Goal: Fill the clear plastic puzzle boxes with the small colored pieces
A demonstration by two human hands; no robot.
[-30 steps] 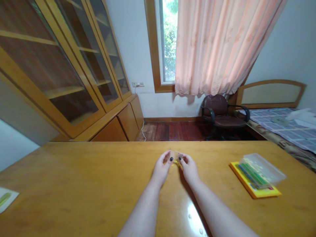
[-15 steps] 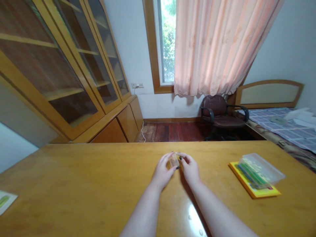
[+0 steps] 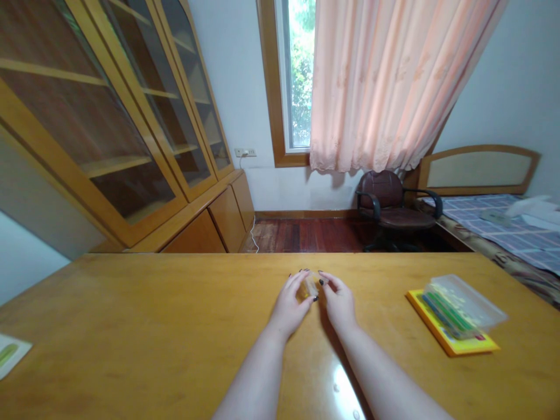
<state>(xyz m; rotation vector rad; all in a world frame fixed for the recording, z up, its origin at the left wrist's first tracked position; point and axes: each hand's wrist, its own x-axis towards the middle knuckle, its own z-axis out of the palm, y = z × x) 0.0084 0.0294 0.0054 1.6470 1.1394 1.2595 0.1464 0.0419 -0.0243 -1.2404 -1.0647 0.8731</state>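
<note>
Near the far edge of the wooden table (image 3: 153, 326), my left hand (image 3: 286, 306) grips a small clear plastic box (image 3: 311, 286) between thumb and fingers. The box looks tilted, and its contents, if any, are too small to tell. My right hand (image 3: 339, 300) is just to the right of the box, thumb and index finger pinched together beside its upper right edge. Whatever lies between those fingertips is too small to make out. Both forearms reach forward across the tabletop.
To the right, a yellow flat pack (image 3: 452, 347) carries an opened clear plastic case (image 3: 472, 303) with green and blue items. A white card (image 3: 13, 356) lies at the left edge. Beyond the table stand a glass-door cabinet (image 3: 184, 192), an office chair (image 3: 396, 204) and a bed (image 3: 485, 204).
The clear box has turned slightly in my left hand, and my right fingertips have shifted a little away from it. The camera view has moved slightly.
</note>
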